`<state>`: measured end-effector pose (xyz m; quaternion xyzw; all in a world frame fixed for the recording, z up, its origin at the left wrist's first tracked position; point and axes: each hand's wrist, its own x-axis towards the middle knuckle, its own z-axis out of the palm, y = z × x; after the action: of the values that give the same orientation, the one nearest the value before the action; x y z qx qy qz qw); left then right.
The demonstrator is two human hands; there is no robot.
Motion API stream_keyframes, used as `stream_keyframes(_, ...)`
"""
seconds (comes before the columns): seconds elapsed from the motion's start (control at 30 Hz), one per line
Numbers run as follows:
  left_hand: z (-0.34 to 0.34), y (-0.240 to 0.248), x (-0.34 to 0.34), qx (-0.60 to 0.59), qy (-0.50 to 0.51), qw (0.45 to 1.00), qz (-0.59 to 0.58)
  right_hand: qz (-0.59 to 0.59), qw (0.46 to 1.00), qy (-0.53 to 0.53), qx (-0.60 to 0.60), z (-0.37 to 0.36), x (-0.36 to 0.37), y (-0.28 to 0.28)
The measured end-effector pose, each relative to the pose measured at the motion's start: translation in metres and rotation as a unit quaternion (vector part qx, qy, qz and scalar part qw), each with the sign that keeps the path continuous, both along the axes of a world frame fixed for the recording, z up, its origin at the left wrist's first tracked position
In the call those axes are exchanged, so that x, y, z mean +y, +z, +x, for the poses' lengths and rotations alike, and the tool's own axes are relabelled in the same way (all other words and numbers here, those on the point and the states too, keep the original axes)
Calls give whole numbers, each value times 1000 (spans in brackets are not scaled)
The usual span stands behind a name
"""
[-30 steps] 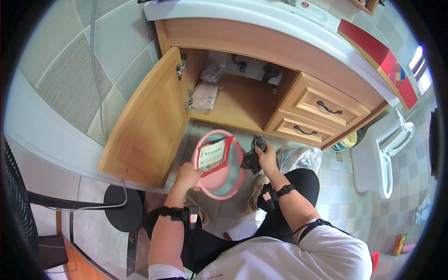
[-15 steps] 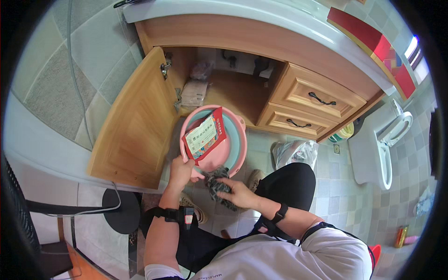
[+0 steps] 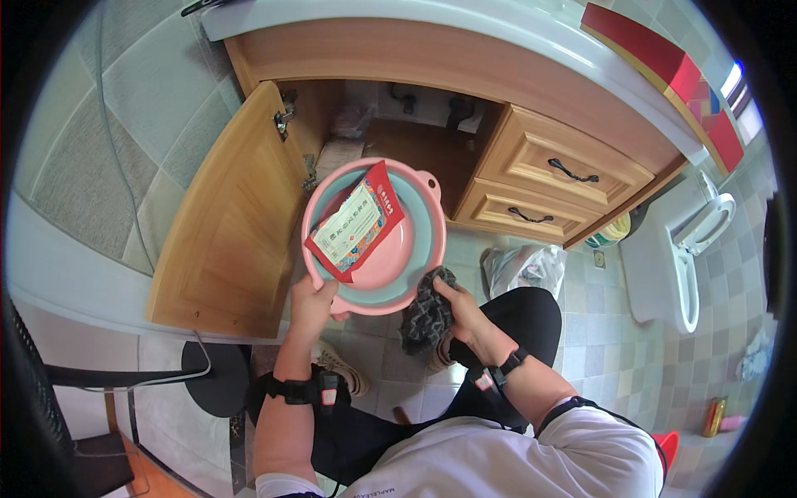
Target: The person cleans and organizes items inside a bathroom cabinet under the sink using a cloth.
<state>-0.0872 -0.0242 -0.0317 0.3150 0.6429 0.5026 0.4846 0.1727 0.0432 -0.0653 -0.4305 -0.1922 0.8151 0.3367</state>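
Note:
My left hand (image 3: 310, 305) is closed on the near left rim of a pink basin (image 3: 308, 199), which has a grey-blue basin (image 3: 422, 228) nested in it. Inside lies a red packet (image 3: 359, 222) with a pale label, tilted against the left wall. A dark grey patterned cloth (image 3: 427, 322) hangs from my right hand (image 3: 462, 309), pinched between thumb and fingers. The cloth touches the near right part of the rim, and its lower end dangles above the floor. The fingers under the rim and behind the cloth are partly hidden.
Beyond the basins, a wooden cabinet door (image 3: 220, 224) stands open on the left, with bagged items (image 3: 353, 120) and pipes inside. Two drawers (image 3: 564, 170) are closed. A plastic bag (image 3: 525, 270) rests on the floor by my right knee, and a toilet (image 3: 664, 266) stands farther right.
My right hand has moved right with the cloth, to the near right rim. The basins have shifted slightly and look larger, with my left hand still on the rim.

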Motion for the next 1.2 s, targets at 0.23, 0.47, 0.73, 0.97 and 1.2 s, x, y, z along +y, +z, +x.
stream_keyframes(0.23,1,4,-2,-28,6,999,30,-9,1000,-15,-19,-14,21,-3)
stream_keyframes(0.47,-9,-12,-1,14,14,1000,20,88,993,-50,-58,-15,16,3)
stream_keyframes(0.73,11,17,1,427,149,877,159,130,983,-109,-72,-6,16,-2)
stream_keyframes(0.97,4,13,3,561,109,795,203,176,975,-45,-127,-8,9,0)
stream_keyframes(1.2,-2,-14,7,522,69,850,18,204,958,11,-203,-12,-3,-18)
